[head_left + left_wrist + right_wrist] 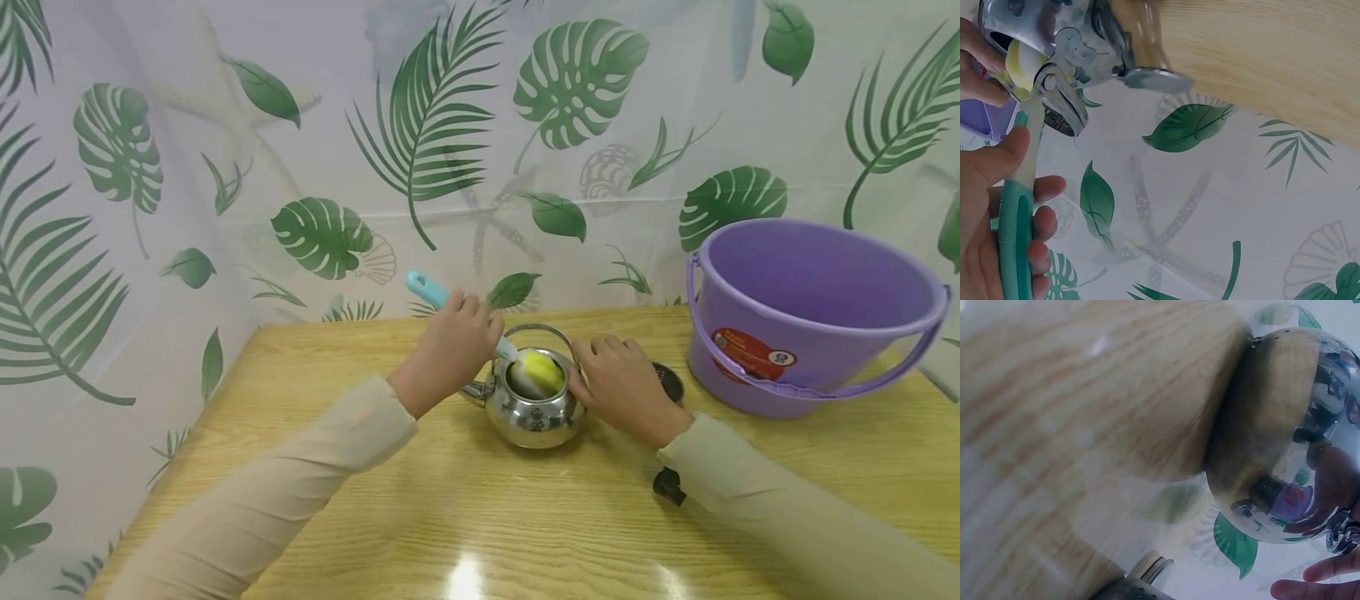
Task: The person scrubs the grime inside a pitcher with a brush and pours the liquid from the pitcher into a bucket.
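Note:
A shiny steel teapot [534, 427] stands uncovered on the table, its spout toward the left and its hoop handle raised at the back. My left hand [457, 348] grips the teal and white handle [1017, 219] of a sponge brush. The brush's yellow and white sponge head [540, 373] is inside the teapot's mouth. At the teapot's right side, my right hand [621, 382] holds the rim with thumb and fingers near the handle's mount. Only a few right fingertips [1329, 569] show in the right wrist view, beside the teapot's curved body [1285, 444].
A purple bucket [795, 325] with a red label stands at the right rear of the wooden table [360, 517]. Behind my right hand lies a dark perforated round piece [669, 383]. A small black object [669, 486] shows by the right sleeve. A leaf-patterned sheet [450, 150] hangs behind.

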Demonstrator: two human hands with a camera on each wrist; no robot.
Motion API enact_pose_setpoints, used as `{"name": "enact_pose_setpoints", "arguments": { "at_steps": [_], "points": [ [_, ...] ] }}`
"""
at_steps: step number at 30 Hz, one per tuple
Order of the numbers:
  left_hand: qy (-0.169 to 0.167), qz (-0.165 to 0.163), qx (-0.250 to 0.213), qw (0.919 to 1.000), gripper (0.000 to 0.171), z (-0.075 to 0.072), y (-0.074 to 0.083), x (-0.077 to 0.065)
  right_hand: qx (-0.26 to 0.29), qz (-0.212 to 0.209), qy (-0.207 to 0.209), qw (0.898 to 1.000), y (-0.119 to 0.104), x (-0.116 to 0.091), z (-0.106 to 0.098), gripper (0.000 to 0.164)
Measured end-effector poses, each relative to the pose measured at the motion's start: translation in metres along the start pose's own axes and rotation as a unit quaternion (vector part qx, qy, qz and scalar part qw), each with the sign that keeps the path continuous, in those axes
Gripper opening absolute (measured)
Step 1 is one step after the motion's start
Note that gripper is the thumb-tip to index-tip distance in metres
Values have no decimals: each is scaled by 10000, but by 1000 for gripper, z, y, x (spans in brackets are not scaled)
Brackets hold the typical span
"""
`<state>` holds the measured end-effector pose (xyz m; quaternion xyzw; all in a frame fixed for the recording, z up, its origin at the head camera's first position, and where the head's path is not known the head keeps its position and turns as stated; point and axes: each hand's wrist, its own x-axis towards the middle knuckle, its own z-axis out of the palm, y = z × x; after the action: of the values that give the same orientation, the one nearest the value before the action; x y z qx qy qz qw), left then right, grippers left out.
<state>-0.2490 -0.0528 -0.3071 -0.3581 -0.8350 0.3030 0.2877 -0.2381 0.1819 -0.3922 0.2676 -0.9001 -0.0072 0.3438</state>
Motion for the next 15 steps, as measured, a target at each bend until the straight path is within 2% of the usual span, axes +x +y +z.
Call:
{"name": "enact_pose_setpoints", "arguments": {
  "at_steps": [3, 9, 15],
  "points": [
    [119, -10, 26, 9999, 38, 5, 1, -2, 47, 22, -27, 10000, 0, 0, 0, 16],
    [672, 45, -375, 9970, 38, 20, -1, -6, 163, 89, -77, 9998, 0, 1, -1, 15],
    [1047, 480, -734, 9906, 38, 31, -10, -7, 173, 120, -120, 9997, -2, 1, -1, 15]
  ]
}}
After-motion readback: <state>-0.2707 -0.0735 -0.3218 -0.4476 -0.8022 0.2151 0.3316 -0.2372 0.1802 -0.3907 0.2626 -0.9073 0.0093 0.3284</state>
